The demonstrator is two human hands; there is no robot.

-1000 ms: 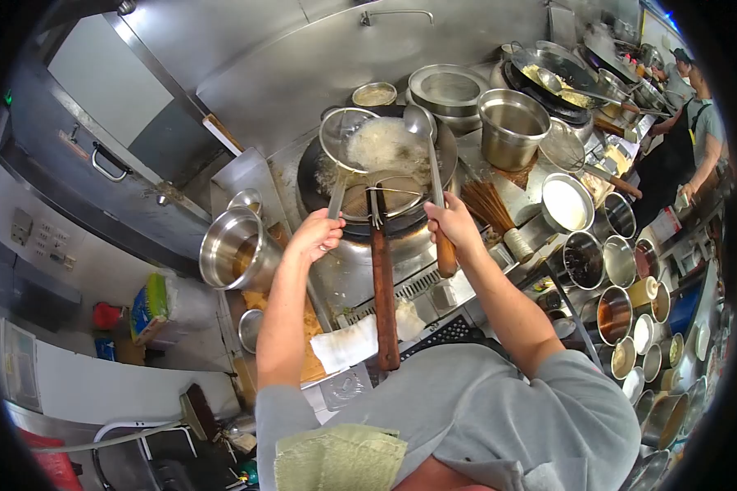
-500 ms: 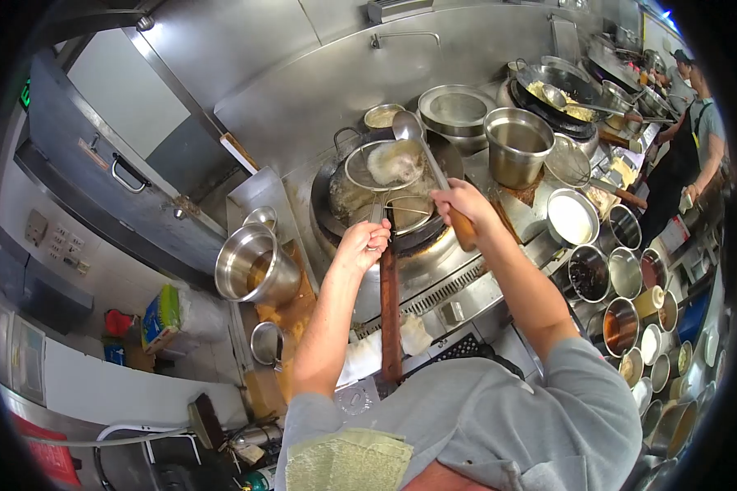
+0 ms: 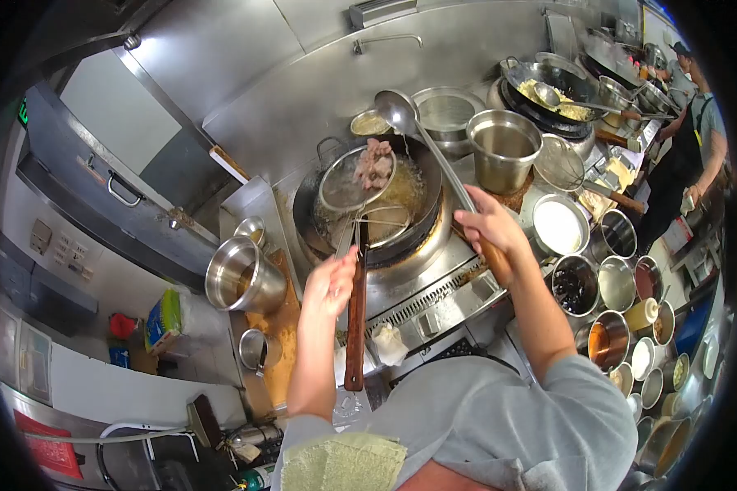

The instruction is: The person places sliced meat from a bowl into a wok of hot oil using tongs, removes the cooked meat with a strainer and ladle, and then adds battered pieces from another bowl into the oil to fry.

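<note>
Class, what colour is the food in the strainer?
The food is pinkish brown, best seen in the head view.

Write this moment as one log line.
left hand: grips strainer over wok | strainer load: pinkish-brown pieces | right hand: holds ladle, bowl raised | long wooden handle: extends from wok's near side
</note>
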